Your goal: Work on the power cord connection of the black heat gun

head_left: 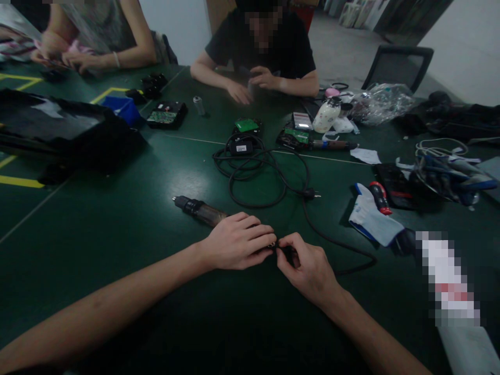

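Note:
An electric screwdriver (206,212) lies on the green table, its bit end pointing to the upper left. My left hand (242,242) is closed over its rear part, hiding much of the body. At the tool's back end, my right hand (308,265) pinches a small dark piece between thumb and forefinger; it looks like the end of the black power cord (351,246), which runs behind that hand. Whether the cord's end is seated in the screwdriver is hidden by my fingers. The cord's coils and a black power adapter (241,148) lie farther up the table.
Opposite sits a person in black (261,57); another person (101,36) works at the upper left. A glove (371,216) with a red-handled tool (379,198) lies to the right. Opened devices with green boards (248,125) lie ahead. A black bag-like object (58,125) is at left.

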### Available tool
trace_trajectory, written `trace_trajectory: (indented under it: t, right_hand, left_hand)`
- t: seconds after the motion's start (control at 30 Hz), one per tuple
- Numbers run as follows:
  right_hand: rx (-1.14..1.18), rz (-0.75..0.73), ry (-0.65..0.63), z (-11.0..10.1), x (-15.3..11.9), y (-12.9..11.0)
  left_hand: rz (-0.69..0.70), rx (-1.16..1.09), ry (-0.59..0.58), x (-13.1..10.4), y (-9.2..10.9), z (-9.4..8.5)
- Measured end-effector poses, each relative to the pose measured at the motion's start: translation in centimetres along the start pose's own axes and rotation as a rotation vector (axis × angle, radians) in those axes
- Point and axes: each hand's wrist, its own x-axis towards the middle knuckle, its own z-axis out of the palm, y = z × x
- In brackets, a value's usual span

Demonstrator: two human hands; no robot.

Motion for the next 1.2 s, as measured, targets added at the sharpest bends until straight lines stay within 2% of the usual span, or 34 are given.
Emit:
trace_trajectory:
  t: [0.83,1.0,1.2]
  right_hand:
    - [-0.001,-0.002,0.009,0.1,-0.03,0.11]
    - [-0.012,-0.002,0.003,0.1,-0.06,0.15]
    - [-0.016,-0.002,0.003,-0.02,0.02,0.05]
  left_hand:
    - [-0.018,0.031,0.007,0.0,-0.01,0.06]
    - [0.019,0.013,-0.014,-0.03,-0.08,-0.02]
    - [-0.011,0.033,0.008,0.04,-0.01,0.11]
